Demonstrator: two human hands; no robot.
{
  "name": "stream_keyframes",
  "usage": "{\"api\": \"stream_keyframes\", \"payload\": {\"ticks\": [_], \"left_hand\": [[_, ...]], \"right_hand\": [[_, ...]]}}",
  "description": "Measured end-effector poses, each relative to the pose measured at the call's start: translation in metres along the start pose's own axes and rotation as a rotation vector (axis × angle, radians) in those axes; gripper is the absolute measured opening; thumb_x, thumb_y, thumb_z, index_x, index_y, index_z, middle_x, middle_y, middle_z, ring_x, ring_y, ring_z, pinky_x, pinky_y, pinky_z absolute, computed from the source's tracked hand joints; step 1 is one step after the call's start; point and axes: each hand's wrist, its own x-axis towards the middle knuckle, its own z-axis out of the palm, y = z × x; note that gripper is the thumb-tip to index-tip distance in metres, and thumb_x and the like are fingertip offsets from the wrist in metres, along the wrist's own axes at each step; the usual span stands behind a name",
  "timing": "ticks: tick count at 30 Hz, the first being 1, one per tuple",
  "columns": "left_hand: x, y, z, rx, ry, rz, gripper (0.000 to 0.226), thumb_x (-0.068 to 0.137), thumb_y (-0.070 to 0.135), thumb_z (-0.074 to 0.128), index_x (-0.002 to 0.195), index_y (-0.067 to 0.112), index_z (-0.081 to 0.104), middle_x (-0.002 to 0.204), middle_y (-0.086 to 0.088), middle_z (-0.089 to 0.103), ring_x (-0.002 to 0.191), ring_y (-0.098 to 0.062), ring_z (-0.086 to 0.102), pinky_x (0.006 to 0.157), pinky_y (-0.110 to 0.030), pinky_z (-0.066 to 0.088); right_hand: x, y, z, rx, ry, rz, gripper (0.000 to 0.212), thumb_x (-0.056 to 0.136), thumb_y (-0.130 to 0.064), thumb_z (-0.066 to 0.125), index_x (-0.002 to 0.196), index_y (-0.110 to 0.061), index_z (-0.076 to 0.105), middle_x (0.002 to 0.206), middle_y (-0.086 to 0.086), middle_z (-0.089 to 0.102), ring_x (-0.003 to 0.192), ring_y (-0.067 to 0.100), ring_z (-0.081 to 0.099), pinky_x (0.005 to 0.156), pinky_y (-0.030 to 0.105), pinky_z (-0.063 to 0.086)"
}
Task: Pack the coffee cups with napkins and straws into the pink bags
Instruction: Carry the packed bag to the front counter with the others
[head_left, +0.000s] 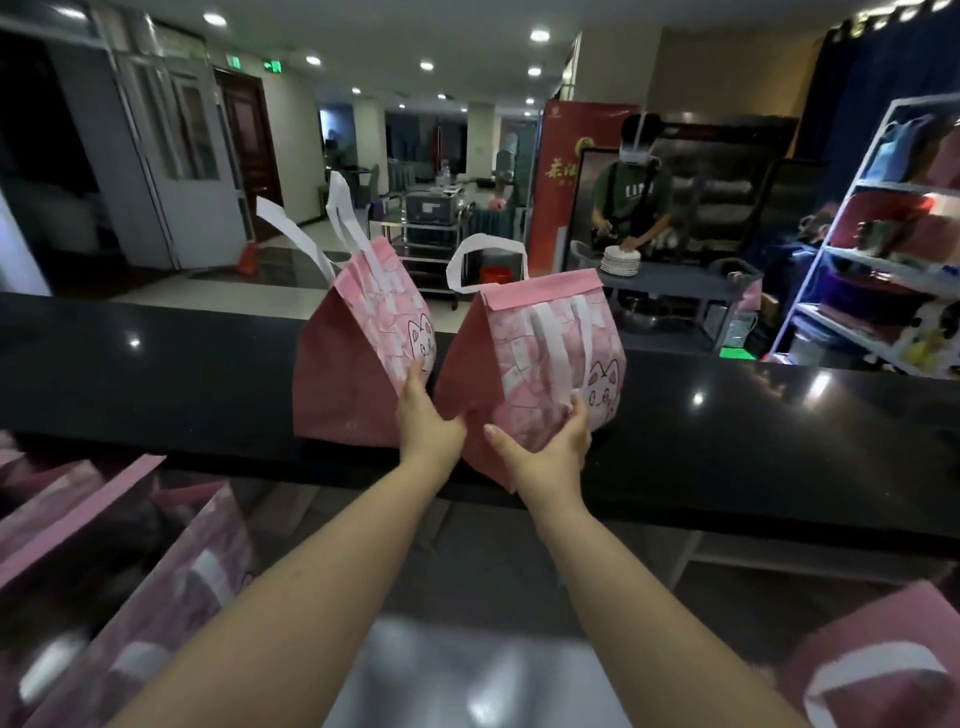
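The right hand (545, 447) is spread wide, thumb toward the person and fingers curled up around the near lower corner of the right pink bag (540, 364), cupping it from below and the side. The left hand (423, 415) is flattened, fingers together and pointing to about twelve o'clock, pressed into the gap between the two bags, its fingertips against the printed face of the left pink bag (358, 358) and its thumb side touching the right bag's plain end panel. Both forearms reach straight out from six o'clock, nearly parallel, the wrists close together.

From the hands, the right bag rises toward twelve to one o'clock; its folded top is closed and its white handles droop, one looping up behind. Its near corner overhangs the front edge of the dark table (779, 415), so it looks only partly set down, though whether its base rests flat I cannot tell. The left bag stands at eleven o'clock, just beside the other, handles upright.

My judgement is that the coming move turns on sliding the right bag away, toward twelve o'clock, until its base is fully on the table; the right hand carries it, the left steadies. More pink bags (156, 582) lie blurred at seven o'clock. No cups, napkins or straws show.
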Motion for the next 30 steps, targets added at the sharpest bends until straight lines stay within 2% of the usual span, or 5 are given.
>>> {"api": "stream_keyframes", "payload": {"ticks": [8,16,19,25,30], "left_hand": [[-0.017,-0.019,0.005,-0.082,0.041,0.085,0.046,0.070,0.011,0.082,0.094,0.039,0.055,0.107,-0.003,0.060,0.096,-0.018,0.064,0.081,-0.031,0.055],[-0.022,-0.037,-0.008,-0.006,-0.013,-0.017,0.026,0.076,0.011,0.081,0.092,0.017,0.062,0.099,-0.005,0.066,0.080,0.001,0.059,0.065,-0.005,0.043],[-0.026,-0.046,-0.015,0.067,-0.041,0.018,0.020,0.079,0.014,0.078,0.092,0.021,0.064,0.095,0.002,0.065,0.079,0.005,0.060,0.065,-0.003,0.041],[-0.012,-0.050,-0.022,0.120,0.053,0.026,0.012,0.081,0.005,0.071,0.085,0.016,0.068,0.089,-0.001,0.068,0.080,-0.012,0.064,0.075,-0.025,0.052],[-0.008,-0.057,-0.030,0.090,0.209,0.014,0.010,0.084,0.013,0.071,0.087,0.023,0.071,0.086,0.006,0.069,0.078,-0.005,0.063,0.073,-0.016,0.048]], "right_hand": [[0.020,0.028,-0.007,0.103,-0.060,0.019,0.049,0.083,-0.021,0.071,0.126,-0.033,0.051,0.112,-0.008,0.064,0.102,0.009,0.063,0.083,0.028,0.053],[0.024,0.045,-0.011,-0.145,-0.125,-0.043,0.055,0.081,-0.004,0.062,0.125,-0.037,0.060,0.102,-0.021,0.067,0.093,-0.001,0.062,0.068,0.006,0.046],[0.015,0.051,-0.016,-0.151,-0.086,-0.092,0.050,0.079,-0.003,0.068,0.118,-0.034,0.060,0.106,-0.021,0.058,0.101,0.005,0.059,0.080,0.019,0.051],[0.022,0.038,0.002,-0.199,-0.033,-0.093,0.020,0.084,-0.016,0.066,0.089,-0.035,0.060,0.087,-0.011,0.063,0.077,0.004,0.060,0.064,0.025,0.048],[0.028,0.029,0.027,-0.248,-0.058,-0.072,0.025,0.082,-0.007,0.054,0.089,-0.029,0.061,0.081,-0.008,0.064,0.077,0.016,0.061,0.066,0.032,0.049]]}}
